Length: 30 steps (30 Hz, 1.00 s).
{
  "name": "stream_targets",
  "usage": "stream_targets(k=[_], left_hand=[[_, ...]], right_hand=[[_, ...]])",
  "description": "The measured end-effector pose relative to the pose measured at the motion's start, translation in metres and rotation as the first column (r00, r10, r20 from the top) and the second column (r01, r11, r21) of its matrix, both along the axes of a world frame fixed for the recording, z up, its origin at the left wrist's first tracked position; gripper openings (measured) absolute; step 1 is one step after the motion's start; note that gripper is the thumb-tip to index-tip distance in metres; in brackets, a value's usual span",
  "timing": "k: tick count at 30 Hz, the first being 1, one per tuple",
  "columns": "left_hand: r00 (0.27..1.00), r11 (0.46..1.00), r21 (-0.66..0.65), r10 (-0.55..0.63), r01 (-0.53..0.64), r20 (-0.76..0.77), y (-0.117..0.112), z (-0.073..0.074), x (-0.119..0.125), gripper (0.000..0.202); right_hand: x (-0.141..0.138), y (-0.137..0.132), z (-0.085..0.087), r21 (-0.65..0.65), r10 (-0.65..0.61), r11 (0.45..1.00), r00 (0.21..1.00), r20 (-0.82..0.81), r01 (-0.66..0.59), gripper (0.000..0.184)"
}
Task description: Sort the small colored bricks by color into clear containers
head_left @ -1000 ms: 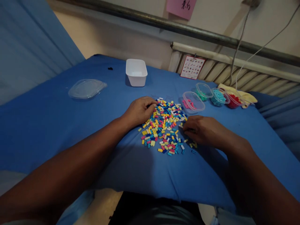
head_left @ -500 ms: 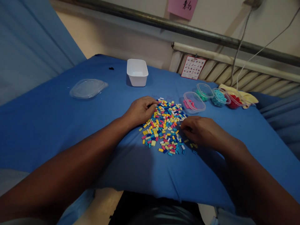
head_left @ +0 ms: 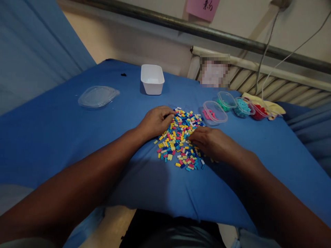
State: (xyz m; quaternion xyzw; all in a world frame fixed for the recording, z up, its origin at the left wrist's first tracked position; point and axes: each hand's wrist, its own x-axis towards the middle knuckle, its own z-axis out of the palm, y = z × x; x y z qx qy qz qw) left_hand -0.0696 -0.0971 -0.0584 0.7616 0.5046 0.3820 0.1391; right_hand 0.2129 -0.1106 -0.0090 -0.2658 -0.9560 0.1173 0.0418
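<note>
Blue cloth covers the tabletop (head_left: 64,137), and at its middle lies a loose pile of small plastic bricks (head_left: 179,137) in yellow, pink, white, teal and dark blue. The left hand (head_left: 155,121) rests on the pile's left edge, fingers curled down among the pieces; whether its grip encloses a brick cannot be told from this view. The right hand (head_left: 210,143) has moved leftward over the past second, from the pile's right margin to a position over its right-hand half, with the fingertips now down among the bricks; the fingers are bent, but any piece between them is hidden, so its grip also cannot be told. By judgement, this shift indicates that picking has moved from stray pieces at the edge into the main body of the pile, which remains large and mixed. Beyond the pile to the right stand four small clear tubs: one with pink bricks (head_left: 214,112) nearest the right hand, then one with green (head_left: 225,100), one with teal (head_left: 243,106) and one with red (head_left: 260,111), each only partly filled. A white rectangular tub (head_left: 152,79) stands at the far middle, well apart from the hands, and a clear lid (head_left: 98,96) lies to the far left.
</note>
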Motion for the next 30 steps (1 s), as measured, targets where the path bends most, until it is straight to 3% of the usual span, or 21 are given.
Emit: stream_targets(k=[13, 30], left_hand=[[1.000, 1.000, -0.002, 0.004, -0.004, 0.001, -0.0011, 0.0017, 0.0003, 0.027], [1.000, 1.000, -0.018, 0.007, -0.007, 0.009, -0.0013, 0.0027, 0.0008, 0.027]], right_hand=[[0.0013, -0.0027, 0.0017, -0.032, -0.069, 0.997, 0.995, 0.078, 0.071, 0.022], [0.0054, -0.0040, 0.0036, -0.033, -0.076, 0.996, 0.997, 0.030, 0.077, 0.017]])
